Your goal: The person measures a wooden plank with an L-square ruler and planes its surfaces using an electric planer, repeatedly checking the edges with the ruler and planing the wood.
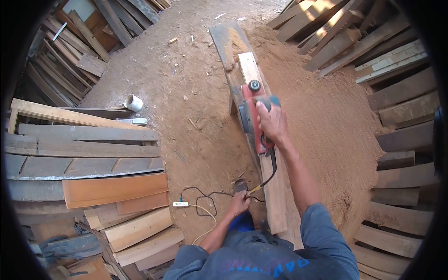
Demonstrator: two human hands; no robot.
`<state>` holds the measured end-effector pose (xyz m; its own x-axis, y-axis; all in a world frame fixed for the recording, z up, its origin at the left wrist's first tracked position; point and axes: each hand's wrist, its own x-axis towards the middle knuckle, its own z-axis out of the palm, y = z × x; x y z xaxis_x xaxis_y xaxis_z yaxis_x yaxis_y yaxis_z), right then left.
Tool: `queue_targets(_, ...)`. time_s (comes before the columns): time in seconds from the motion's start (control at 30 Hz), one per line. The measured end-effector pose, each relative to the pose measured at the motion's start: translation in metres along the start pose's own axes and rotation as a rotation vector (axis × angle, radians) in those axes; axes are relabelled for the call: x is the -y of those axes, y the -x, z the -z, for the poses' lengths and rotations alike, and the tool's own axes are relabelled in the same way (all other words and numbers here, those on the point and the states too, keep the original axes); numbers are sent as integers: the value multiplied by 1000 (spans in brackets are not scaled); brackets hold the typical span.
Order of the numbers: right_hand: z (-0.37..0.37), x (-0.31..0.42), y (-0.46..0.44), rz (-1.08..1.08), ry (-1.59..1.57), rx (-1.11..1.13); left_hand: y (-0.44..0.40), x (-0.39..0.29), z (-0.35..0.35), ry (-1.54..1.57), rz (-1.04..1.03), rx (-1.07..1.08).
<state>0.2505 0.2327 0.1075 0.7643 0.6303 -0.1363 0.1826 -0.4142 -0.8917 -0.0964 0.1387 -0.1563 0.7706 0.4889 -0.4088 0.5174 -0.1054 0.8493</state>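
My right hand [273, 122] is wrapped around the rear handle of a red electric planer [253, 136] with a black front knob. Beneath the planer lies a long pale wooden beam [273, 205], its far end showing past the tool. The beam rests lengthwise on a narrow wooden bench [224, 35] dusted with shavings. Down near my body, my left hand [240, 202] is closed around the planer's dark power cord [273, 173], beside a yellowish section of it. The planer's sole and the cutter are hidden from above.
A white power strip [180, 204] with cables lies on the ground to the left. Stacked boards [112, 186] line the left, and more planks [401, 191] the right. A heap of sawdust [326, 135] spreads right of the bench. A white bucket [134, 103] lies tipped over.
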Motion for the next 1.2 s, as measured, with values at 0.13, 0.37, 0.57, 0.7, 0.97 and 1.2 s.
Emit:
queue_targets(0.13,-10,14,-83,-17,75,-9,-12,-14,13,19,16,10)
queue_targets(0.37,-33,23,-237,84,-19,3,-26,-17,26,258,93,-110)
queue_targets(0.57,-17,12,-211,-18,-441,176,-19,-25,49,80,133,-220)
queue_targets(0.7,-7,-6,-123,-44,-390,97,6,-18,52,-22,185,-73)
queue_targets(0.97,34,-56,118,-131,-108,108,55,6,24,-402,252,194)
queue_targets(1.2,80,-99,365,-235,-132,330,107,19,-23,-654,44,432)
